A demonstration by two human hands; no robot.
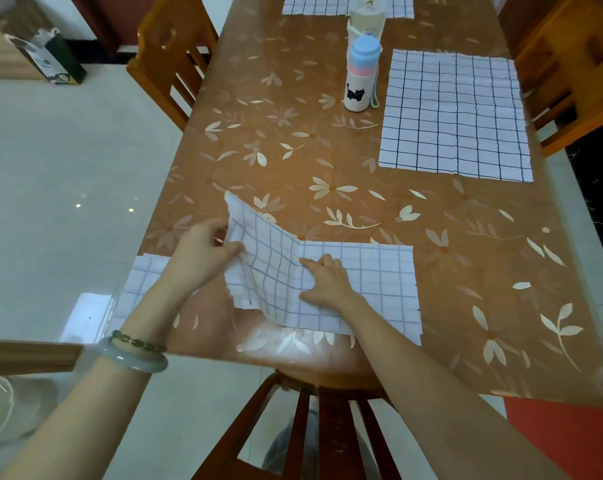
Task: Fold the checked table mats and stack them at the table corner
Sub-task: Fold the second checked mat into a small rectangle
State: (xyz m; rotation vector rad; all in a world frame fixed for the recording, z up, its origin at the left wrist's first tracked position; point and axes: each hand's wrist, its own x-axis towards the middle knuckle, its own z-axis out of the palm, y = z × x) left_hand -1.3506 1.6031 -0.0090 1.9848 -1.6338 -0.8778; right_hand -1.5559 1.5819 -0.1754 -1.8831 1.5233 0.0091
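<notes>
A white checked mat (pixel 372 282) lies near the table's front edge, its left part lifted and curling upward. My left hand (pixel 206 251) pinches that raised left edge. My right hand (pixel 324 278) presses on the middle of the mat, fingers bent against the cloth. A folded checked mat (pixel 137 285) lies at the front left table corner, partly under my left forearm. Another checked mat (pixel 456 116) lies flat at the right side. A further one (pixel 314 3) shows at the far end, partly behind a bottle.
The table (pixel 293 150) has an orange floral cover. A white bottle with blue cap (pixel 360 76) and a taller bottle (pixel 366 19) stand mid-table. Wooden chairs stand at the left (pixel 168 57), right (pixel 577 71) and front (pixel 327 427).
</notes>
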